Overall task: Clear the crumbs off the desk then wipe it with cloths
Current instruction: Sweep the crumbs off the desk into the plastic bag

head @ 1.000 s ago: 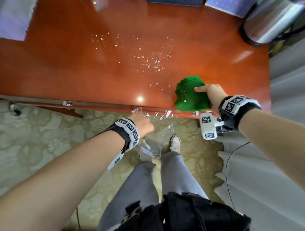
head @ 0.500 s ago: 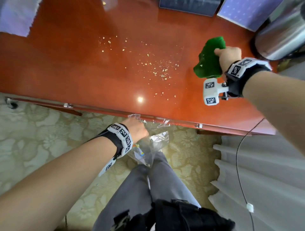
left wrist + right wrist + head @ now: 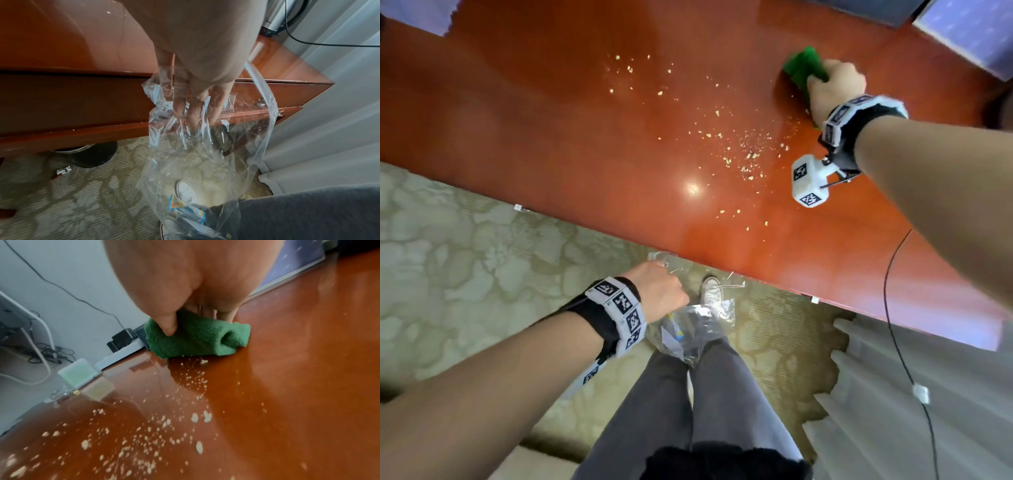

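Pale crumbs (image 3: pixel 726 144) (image 3: pixel 144 438) lie scattered over the glossy red-brown desk (image 3: pixel 551 137) (image 3: pixel 298 386). My right hand (image 3: pixel 834 87) (image 3: pixel 185 301) grips a bunched green cloth (image 3: pixel 803 68) (image 3: pixel 197 340) and holds it down on the desk at the far right, just beyond the crumb patch. Below the desk's front edge my left hand (image 3: pixel 662 291) (image 3: pixel 195 97) pinches the rim of a clear plastic bag (image 3: pixel 688 332) (image 3: pixel 205 162). The bag hangs open over the carpet with a blue and yellow wrapper (image 3: pixel 185 211) inside.
A metal kettle (image 3: pixel 275 21) stands at the desk's right corner beside a pale curtain (image 3: pixel 911 394). Blue sheets (image 3: pixel 969 31) lie along the far edge. A pale block (image 3: pixel 78 374), cables and a black adapter (image 3: pixel 121 340) sit at the back. My legs and white shoe (image 3: pixel 710 291) are below.
My right hand carried the green cloth from the desk's front edge up and away to the far right side, then set it down on the surface. The left hand kept holding the bag.
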A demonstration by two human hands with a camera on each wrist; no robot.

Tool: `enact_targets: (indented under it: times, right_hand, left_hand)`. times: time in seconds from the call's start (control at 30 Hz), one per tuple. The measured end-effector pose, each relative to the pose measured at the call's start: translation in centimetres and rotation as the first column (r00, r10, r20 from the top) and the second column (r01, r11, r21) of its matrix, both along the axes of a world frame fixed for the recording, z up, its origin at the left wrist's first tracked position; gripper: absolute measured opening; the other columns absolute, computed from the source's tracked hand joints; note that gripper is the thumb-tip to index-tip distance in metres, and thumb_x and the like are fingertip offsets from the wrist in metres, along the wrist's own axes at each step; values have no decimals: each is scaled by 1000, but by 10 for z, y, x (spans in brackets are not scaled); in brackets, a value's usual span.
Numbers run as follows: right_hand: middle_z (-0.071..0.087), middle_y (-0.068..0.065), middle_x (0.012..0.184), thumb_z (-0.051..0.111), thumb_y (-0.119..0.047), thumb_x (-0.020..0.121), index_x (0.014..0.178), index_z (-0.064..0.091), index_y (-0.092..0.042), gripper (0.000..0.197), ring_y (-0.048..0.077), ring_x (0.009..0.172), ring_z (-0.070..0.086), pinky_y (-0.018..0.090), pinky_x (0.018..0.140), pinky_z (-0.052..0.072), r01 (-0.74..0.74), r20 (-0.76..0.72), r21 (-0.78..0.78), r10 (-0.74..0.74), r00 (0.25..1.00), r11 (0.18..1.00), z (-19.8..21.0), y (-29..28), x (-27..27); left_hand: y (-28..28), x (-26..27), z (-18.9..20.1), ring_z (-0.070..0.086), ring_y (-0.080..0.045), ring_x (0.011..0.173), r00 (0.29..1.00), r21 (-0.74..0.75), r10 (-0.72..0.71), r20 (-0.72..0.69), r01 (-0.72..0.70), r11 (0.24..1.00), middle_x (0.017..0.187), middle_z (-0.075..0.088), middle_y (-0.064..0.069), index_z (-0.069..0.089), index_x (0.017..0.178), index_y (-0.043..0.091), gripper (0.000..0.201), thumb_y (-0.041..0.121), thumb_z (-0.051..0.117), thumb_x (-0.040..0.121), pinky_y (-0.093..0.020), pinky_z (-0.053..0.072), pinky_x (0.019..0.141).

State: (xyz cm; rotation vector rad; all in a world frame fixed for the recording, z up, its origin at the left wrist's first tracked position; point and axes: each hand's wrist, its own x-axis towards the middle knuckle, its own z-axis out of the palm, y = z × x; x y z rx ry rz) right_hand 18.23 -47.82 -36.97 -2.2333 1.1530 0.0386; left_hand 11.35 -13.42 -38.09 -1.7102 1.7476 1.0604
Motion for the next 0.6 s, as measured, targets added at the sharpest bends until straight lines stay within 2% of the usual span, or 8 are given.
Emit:
enact_targets:
  times: [0.07,0.13,0.27,0.37,0.43,0.47,0.53,0.6]
  right_hand:
    - [65,6,125,47,-23,96,132,59,-24,38,24,112,62,22,89,46,-32,-2,7,32,999,999,-4,2,1]
    - [65,7,123,47,-24,95,131,59,-24,38,26,111,62,25,92,48,-60,-3,1,60,998,998,-6,2,0]
    - [63,5,104,48,-25,96,125,62,-22,32,26,96,62,31,82,51,-113,-42,17,114,993,993,-6,7,-10]
    - [63,7,100,47,-23,98,122,63,-17,29,27,97,61,30,80,48,-195,-61,35,197,979,980,-6,25,-28]
    - [66,11,114,48,-22,99,129,60,-16,33,30,107,61,29,86,47,-240,-76,57,244,967,969,-6,44,-45]
    - [63,11,127,49,-23,100,136,56,-17,38,30,116,59,28,95,45,-265,-92,66,271,958,962,-7,54,-55]
    - [51,10,145,50,-26,100,145,47,-19,45,29,133,47,27,110,34,-327,-122,97,337,933,940,-9,74,-74]
    - [40,11,153,50,-28,100,148,43,-21,49,28,139,39,26,113,28,-353,-140,144,373,917,924,-10,93,-93]
  left_hand:
    - [0,2,-2,62,-20,80,1000,-2,4,0,-4,1000,90,66,-1,63,111,15,21,4,58,93,-44,50,97]
    - [1,3,-5,63,-21,80,1000,2,9,15,-9,1000,88,66,-1,63,108,15,19,5,60,93,-44,52,92]
    - [-3,-1,-1,55,-21,75,1000,4,2,29,-2,1000,90,64,-1,62,108,16,25,-1,55,91,-45,50,94]
    - [-7,-6,1,56,-22,75,999,5,-13,41,13,1000,89,63,-1,62,108,15,27,-4,53,91,-44,51,92]
    - [-7,-8,-1,62,-22,78,998,-2,-13,62,13,1000,86,64,0,65,107,15,24,-1,56,91,-44,54,88]
    - [-7,-9,-2,63,-22,78,998,-10,-10,69,11,1000,85,64,1,66,107,16,24,0,56,91,-43,55,85]
    - [-7,-11,-2,65,-22,80,997,-24,-8,82,10,1000,86,66,1,67,107,17,26,0,55,92,-43,56,84]
    - [-9,-12,0,65,-20,81,994,-44,-14,108,18,999,88,66,1,67,106,17,23,1,54,94,-40,56,82]
